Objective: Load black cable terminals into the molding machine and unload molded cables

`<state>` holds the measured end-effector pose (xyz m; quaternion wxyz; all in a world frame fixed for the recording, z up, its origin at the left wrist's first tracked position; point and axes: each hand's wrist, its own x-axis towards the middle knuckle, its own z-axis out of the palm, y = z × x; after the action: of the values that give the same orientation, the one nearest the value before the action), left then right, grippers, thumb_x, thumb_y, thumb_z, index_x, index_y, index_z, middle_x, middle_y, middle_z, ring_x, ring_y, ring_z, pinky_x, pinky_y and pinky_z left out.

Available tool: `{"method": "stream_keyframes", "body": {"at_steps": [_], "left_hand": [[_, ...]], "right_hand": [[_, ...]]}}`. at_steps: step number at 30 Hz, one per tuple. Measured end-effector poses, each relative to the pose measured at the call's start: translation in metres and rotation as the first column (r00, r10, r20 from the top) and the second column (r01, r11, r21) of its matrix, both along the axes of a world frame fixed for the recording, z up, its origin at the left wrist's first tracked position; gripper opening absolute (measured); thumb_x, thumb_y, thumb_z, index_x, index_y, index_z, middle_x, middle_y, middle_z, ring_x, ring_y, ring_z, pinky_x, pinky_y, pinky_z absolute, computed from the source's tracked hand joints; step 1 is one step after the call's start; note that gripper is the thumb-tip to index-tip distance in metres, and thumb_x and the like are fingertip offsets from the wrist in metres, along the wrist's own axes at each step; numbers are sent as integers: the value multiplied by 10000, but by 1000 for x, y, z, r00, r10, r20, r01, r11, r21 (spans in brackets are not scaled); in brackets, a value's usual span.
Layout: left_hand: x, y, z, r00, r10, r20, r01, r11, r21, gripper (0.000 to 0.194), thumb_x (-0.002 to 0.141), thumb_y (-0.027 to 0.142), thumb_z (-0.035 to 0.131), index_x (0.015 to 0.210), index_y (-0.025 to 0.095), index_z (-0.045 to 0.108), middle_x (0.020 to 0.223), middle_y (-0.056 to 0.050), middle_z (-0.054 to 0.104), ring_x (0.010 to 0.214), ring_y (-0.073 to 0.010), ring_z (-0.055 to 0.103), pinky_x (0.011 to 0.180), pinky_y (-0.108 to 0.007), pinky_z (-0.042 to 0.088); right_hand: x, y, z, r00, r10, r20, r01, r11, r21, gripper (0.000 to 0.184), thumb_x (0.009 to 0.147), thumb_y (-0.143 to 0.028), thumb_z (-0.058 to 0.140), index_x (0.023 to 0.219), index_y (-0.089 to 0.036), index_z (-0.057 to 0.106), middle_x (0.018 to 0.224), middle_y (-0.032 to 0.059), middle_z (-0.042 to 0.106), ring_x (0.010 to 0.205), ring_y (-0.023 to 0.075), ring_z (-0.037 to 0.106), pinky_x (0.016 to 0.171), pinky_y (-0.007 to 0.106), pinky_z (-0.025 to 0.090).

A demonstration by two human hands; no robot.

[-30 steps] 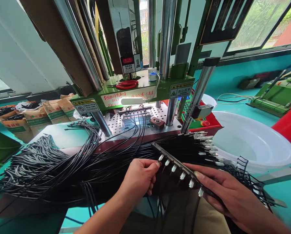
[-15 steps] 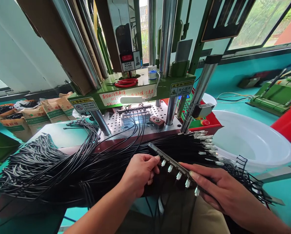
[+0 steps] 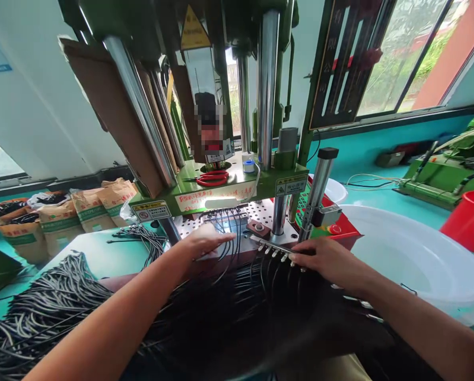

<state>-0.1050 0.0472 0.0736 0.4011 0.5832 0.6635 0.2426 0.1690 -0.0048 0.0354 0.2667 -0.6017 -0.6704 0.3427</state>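
My right hand (image 3: 324, 256) grips one end of a narrow metal bar (image 3: 274, 244), with several silvery cable connectors (image 3: 283, 257) along it and black cables hanging down. The bar's far end lies by a brown block with a round metal top (image 3: 258, 228) on the press bed. My left hand (image 3: 207, 241), partly blurred, reaches over the front of the bed with its index finger stretched to the right. Beside that finger, black cables (image 3: 237, 241) run down from a metal mould (image 3: 225, 225); whether the finger touches them, I cannot tell.
A green press plate (image 3: 268, 182) with red-handled pliers (image 3: 212, 178) spans above the bed between steel columns (image 3: 269, 90). Black cables (image 3: 50, 301) heap at the left. A red control box (image 3: 350, 233) and a white tub (image 3: 399, 254) stand at the right.
My right hand has carried the bar forward and up to the press bed. My left hand has left the bar and moved to the mould's front. The head view has tilted up.
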Motion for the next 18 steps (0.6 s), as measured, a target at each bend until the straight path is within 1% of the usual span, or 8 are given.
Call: {"method": "stream_keyframes", "body": {"at_steps": [3, 5, 9, 11, 12, 14, 16, 18], "left_hand": [[6, 16, -35, 960, 6, 279, 77, 955, -286, 224, 750, 308, 693, 679, 115, 605, 640, -88, 657, 667, -215, 649, 666, -343, 520], [12, 19, -55, 897, 52, 440, 141, 908, -394, 137, 800, 198, 630, 731, 81, 613, 722, -117, 680, 709, -200, 670, 732, -359, 540], [17, 21, -79, 759, 169, 629, 194, 863, -466, 19, 795, 65, 606, 779, 57, 599, 764, -105, 678, 713, -164, 678, 819, -342, 541], [15, 23, -85, 704, 213, 678, 201, 855, -478, 21, 799, 36, 589, 813, 51, 594, 777, -106, 677, 726, -170, 686, 818, -337, 545], [14, 24, -88, 681, 230, 696, 205, 852, -482, 34, 801, 25, 583, 826, 47, 590, 787, -111, 677, 736, -179, 690, 813, -340, 548], [11, 25, -92, 642, 252, 724, 212, 849, -484, 55, 796, 13, 586, 845, 38, 587, 801, -121, 678, 751, -196, 695, 803, -347, 553], [9, 25, -95, 617, 260, 743, 219, 850, -479, 72, 785, 13, 604, 855, 24, 593, 801, -129, 678, 745, -203, 696, 790, -346, 558], [7, 24, -97, 598, 255, 759, 226, 856, -466, 83, 775, 18, 621, 856, 13, 605, 795, -131, 678, 735, -203, 695, 776, -342, 562]], "right_hand": [[-6, 7, -12, 991, 20, 135, -29, 998, 63, 240, 789, -372, 592, 780, -185, 743, 780, 49, 702, 725, 224, 622, 630, 300, 411], [-6, 8, -17, 978, 49, 202, -65, 995, 78, 256, 819, -357, 548, 797, -188, 739, 847, 60, 702, 780, 236, 631, 668, 311, 415], [-3, 10, -12, 946, 92, 309, -123, 989, 84, 240, 825, -340, 543, 825, -198, 737, 887, 78, 695, 839, 260, 629, 726, 331, 422], [-11, 16, -4, 950, 62, 305, -115, 980, 160, 189, 787, -329, 600, 822, -205, 739, 879, 85, 691, 880, 281, 617, 768, 346, 417], [-20, 21, 1, 969, 67, 238, -116, 973, 199, 165, 772, -312, 624, 829, -210, 740, 877, 81, 689, 897, 280, 611, 786, 343, 415], [-48, 39, 6, 991, 92, -101, -73, 981, 177, 147, 757, -247, 650, 875, -211, 730, 852, 61, 686, 845, 239, 616, 753, 314, 429], [-86, 63, 6, 832, 11, -555, -37, 999, -37, 170, 770, -164, 636, 928, -187, 696, 774, 35, 671, 642, 164, 596, 595, 268, 432], [-127, 91, 0, 715, -74, -695, -18, 992, -124, 160, 850, -156, 557, 984, -166, 644, 781, 23, 654, 530, 111, 550, 500, 236, 417]]}}
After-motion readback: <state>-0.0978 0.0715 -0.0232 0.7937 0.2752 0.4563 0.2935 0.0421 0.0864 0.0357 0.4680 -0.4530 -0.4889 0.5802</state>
